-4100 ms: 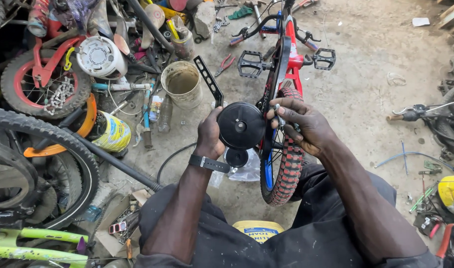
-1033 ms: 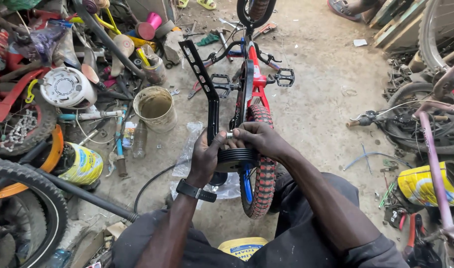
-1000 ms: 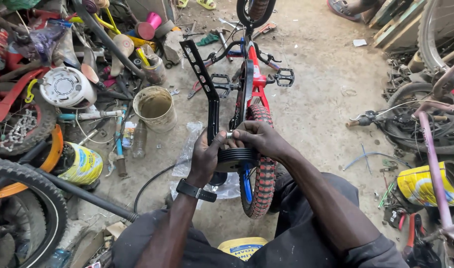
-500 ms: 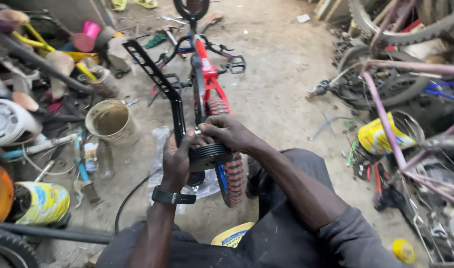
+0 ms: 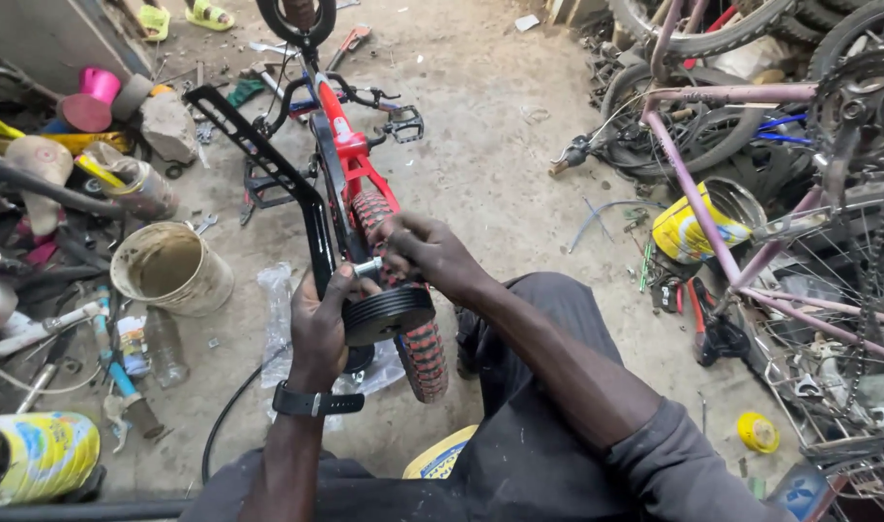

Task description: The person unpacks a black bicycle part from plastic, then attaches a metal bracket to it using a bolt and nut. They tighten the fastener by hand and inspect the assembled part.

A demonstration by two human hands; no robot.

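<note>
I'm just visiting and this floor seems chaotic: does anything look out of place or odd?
Yes. The small red bicycle lies flat on the dirt floor, not upright. Tools and wrenches lie scattered around a dirty bucket. The left hand holds a black training wheel.

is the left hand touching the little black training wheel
Touching. The head view shows the left hand wrapped around the black training wheel, fingers on its rim, no gap.

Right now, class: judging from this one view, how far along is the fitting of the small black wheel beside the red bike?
Done: the small black wheel already sits on its bolt by the black bracket arm. In hand: the left hand steadies the wheel while the right hand works at the bolt end. Left: whether it is tight cannot be seen; the red bike lies on the ground.
</note>
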